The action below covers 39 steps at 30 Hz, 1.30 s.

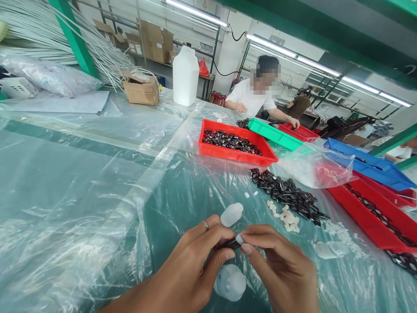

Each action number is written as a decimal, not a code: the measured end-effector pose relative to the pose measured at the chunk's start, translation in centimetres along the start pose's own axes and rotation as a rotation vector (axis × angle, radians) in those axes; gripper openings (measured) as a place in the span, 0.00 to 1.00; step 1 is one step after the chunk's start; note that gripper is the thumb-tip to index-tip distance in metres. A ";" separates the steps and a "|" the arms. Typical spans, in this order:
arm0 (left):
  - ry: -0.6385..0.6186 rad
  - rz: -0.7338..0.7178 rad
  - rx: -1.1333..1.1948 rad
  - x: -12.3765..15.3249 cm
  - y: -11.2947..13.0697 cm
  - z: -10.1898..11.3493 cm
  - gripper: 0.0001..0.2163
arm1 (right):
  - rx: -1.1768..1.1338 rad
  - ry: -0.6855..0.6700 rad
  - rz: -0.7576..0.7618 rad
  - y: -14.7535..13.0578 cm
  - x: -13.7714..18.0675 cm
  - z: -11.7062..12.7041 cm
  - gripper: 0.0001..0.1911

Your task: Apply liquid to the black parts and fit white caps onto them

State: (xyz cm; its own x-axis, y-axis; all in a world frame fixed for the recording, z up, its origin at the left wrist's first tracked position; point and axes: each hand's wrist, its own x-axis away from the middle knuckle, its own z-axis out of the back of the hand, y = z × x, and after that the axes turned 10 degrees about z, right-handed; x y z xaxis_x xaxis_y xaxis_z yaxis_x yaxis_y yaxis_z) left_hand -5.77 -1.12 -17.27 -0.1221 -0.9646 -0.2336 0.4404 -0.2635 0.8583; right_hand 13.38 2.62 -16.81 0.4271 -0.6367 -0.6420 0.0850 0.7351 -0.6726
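Between the fingers of my left hand (198,256) is a small black glossy piece (232,244), its exact kind unclear. My right hand (280,265) pinches a little white piece (239,238) against the black one's end. Just beyond my fingers lies a translucent white bottle (232,214). A second translucent bottle (230,282) is below, between my wrists. To the right, a heap of black pieces (286,191) like the held one lies on the plastic sheet, with crumpled cream-coloured bits (284,216) and many small white pieces (345,234) nearby.
A red tray (239,160) of black pieces sits ahead, beside a green tray (275,134). More red trays (365,213) and a blue tray (368,161) line the right. A clear container (330,250) lies near them. A white jug (185,76) stands behind; a co-worker (252,93) works across the table.
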 end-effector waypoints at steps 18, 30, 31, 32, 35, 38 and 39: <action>0.019 -0.034 -0.082 0.6 -0.6 -0.5 0.11 | 0.117 -0.216 0.107 -0.6 -0.3 0.5 0.09; 0.119 -0.070 -0.208 -0.8 -1.7 0.3 0.06 | 0.550 -0.023 -0.208 8.3 -1.1 13.0 0.12; 0.129 -0.063 -0.220 -0.9 -1.7 0.4 0.06 | 0.590 -0.073 -0.254 9.2 -0.9 13.7 0.12; 0.136 -0.062 -0.230 -1.0 -1.8 0.4 0.06 | 0.621 -0.121 -0.288 9.8 -0.8 14.0 0.12; 0.140 -0.055 -0.254 -1.1 -1.9 0.7 0.07 | 0.694 -0.157 -0.310 9.4 -0.6 13.7 0.11; 0.143 0.062 -0.263 -1.2 -2.3 1.1 0.11 | 0.814 0.011 -0.299 7.8 -0.2 14.8 0.13; 0.128 0.085 -0.269 -1.2 -2.5 1.2 0.12 | 0.871 0.099 -0.310 7.4 0.3 16.0 0.14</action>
State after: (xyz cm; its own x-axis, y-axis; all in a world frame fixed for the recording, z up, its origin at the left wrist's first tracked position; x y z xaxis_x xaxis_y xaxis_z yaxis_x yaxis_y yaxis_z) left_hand -7.79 0.74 -18.56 0.0304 -0.9711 -0.2366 0.6662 -0.1568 0.7291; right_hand 28.53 11.60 -16.04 0.1970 -0.8214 -0.5352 0.8456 0.4186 -0.3312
